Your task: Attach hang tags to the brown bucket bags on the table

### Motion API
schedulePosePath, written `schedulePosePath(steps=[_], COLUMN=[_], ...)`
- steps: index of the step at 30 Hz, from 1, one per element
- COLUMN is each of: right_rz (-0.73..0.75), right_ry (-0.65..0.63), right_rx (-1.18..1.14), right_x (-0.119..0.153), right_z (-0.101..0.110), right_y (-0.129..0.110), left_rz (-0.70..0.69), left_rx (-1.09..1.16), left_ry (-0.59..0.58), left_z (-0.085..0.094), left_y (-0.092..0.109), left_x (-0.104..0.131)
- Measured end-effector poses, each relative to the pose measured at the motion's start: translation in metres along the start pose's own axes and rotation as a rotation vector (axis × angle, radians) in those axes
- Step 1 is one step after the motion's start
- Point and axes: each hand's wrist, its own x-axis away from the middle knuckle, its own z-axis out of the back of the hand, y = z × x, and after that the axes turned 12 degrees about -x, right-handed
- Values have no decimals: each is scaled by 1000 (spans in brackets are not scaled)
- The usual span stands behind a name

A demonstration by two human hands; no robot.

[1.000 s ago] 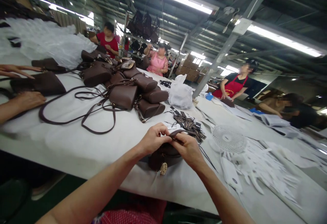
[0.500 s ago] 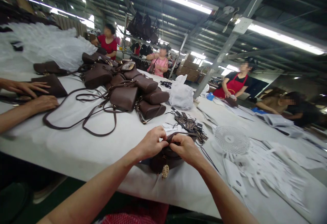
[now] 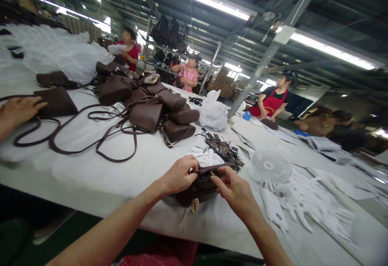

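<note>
A dark brown bag (image 3: 194, 197) with a gold charm (image 3: 194, 205) hanging at its front sits near the table's front edge. My left hand (image 3: 183, 174) pinches the upper left part of the bag, fingertips partly hidden. At the bag's upper right, my right hand (image 3: 232, 185) has thumb and index finger apart beside small gold hardware. Just behind the bag lie black hang tags (image 3: 220, 144) with cords and some white pieces (image 3: 207, 157).
Brown bags (image 3: 145, 115) with long straps are piled at left centre. A co-worker's hand (image 3: 21, 110) rests by another bag at far left. White fan (image 3: 269, 165) and white strips (image 3: 318, 201) lie right. Wrapped white bundle (image 3: 214, 112) stands behind the tags. Several people work farther back.
My right hand has opened its pinch and moved slightly right, away from my left hand. At far left, one of the co-worker's hands has left the view and a strap now lies exposed.
</note>
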Motion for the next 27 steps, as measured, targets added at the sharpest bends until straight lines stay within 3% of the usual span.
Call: schedulePosePath(steps=[5,9,11,16,21,27], right_rz=[-100,219,286,85,59,-52], right_ry=[-48,-49,-35,-113,-159,-193], right_rx=[-283,91,263,128,-31,-243], right_x=[-3,-8,-10,-6,3,4], right_z=[-8,-3,-1,-6,-24,-24], right_y=[5,0,-1,-10,-30,-21], left_rz=[-35,-56,-64,-42,16,3], left_rx=[12,69,97,175,249,263], left_ry=[12,5,-11,23,63,52], left_z=[-7,-7,-8,-20,-28,-36], left_y=[3,-2,-5,-10,-14,-19], left_x=[8,15,17,19,21,28])
